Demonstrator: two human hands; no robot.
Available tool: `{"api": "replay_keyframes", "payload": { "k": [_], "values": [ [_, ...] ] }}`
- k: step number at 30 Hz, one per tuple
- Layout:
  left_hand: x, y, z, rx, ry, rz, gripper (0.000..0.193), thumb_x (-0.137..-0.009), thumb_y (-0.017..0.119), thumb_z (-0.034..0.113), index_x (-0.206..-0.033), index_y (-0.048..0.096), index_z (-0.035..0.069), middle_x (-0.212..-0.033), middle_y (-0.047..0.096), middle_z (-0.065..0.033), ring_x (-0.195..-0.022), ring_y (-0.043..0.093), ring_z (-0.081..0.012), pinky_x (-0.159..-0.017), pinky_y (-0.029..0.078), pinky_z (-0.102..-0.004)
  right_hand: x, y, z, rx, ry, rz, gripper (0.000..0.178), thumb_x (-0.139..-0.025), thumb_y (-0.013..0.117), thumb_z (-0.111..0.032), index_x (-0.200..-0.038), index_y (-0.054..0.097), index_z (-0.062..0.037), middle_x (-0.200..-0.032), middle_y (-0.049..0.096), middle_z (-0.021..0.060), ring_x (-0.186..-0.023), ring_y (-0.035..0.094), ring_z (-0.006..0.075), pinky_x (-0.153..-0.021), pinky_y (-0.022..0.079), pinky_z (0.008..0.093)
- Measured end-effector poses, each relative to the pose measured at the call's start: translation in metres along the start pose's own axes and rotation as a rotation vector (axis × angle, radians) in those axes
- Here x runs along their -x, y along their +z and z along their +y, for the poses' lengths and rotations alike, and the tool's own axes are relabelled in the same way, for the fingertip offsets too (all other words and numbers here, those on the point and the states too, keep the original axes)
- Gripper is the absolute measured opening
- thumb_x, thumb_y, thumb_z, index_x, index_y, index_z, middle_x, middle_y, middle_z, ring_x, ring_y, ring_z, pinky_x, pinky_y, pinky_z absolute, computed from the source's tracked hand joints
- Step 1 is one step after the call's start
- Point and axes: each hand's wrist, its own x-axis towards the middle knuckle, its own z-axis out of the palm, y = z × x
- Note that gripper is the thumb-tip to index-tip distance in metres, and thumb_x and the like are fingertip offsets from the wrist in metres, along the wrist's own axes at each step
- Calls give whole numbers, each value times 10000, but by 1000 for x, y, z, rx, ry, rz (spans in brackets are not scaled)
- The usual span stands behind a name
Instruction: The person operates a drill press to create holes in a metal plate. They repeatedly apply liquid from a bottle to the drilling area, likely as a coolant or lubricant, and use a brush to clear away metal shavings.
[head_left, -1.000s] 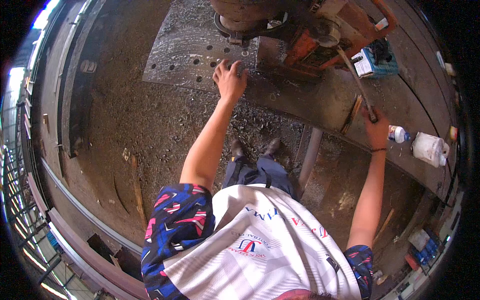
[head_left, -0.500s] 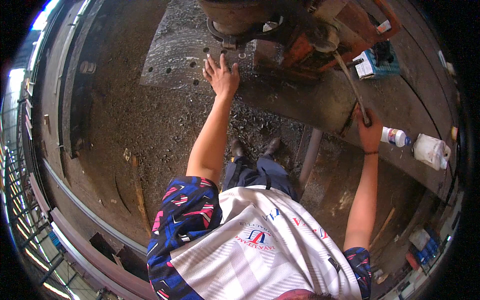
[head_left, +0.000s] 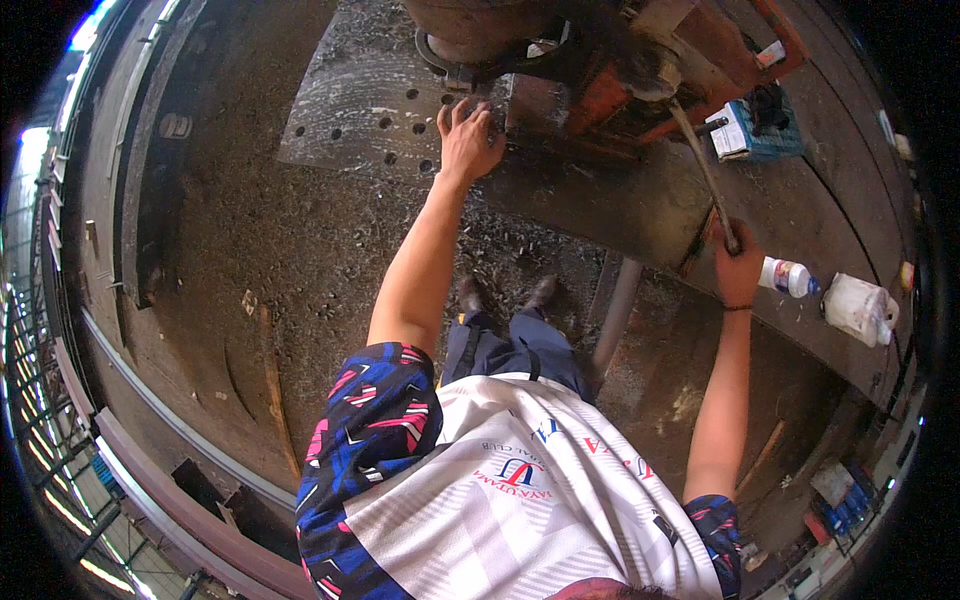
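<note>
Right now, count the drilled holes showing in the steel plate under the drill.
7 holes show in the curved steel plate: five in the upper cluster left of the left hand, two lower near its wrist. More may be hidden under the hand or the drill head.

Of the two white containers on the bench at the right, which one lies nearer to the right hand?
The small white bottle with the blue cap: it lies just beside the right hand gripping the lever handle. The larger white jug sits farther right.
</note>
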Motion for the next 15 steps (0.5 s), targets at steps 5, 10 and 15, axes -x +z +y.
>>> {"api": "replay_keyframes", "payload": {
  "k": [5, 10, 15],
  "values": [
    [12, -14, 12, 39, -210, 34, 247, -792, 658, 267, -981, 638, 108, -1013, 662, -61, -1096, 538, -279, -1018, 293, -457, 0, 1, -6, 7, -9, 41, 335, -845, 696, -280, -1040, 681, -8, -915, 704, 186, -793, 690, 307, -715, 518, 368],
    [77, -40, 27, 55, -373, 195, 156, -840, 645, 229, -925, 620, 101, -914, 635, -58, -980, 563, -263, -925, 346, -410, 3, 2, -8, 12, -36, 69, 285, -829, 696, -249, -1001, 679, -23, -872, 695, 192, -789, 684, 343, -693, 515, 396],
    [164, -71, 36, -49, -494, 122, 161, -869, 643, 228, -932, 601, 87, -970, 603, -63, -996, 546, -271, -915, 352, -410, 3, 3, 2, 61, -37, 65, 278, -801, 701, -223, -1008, 672, -38, -859, 694, 186, -796, 681, 358, -693, 518, 414]
  ]
}}
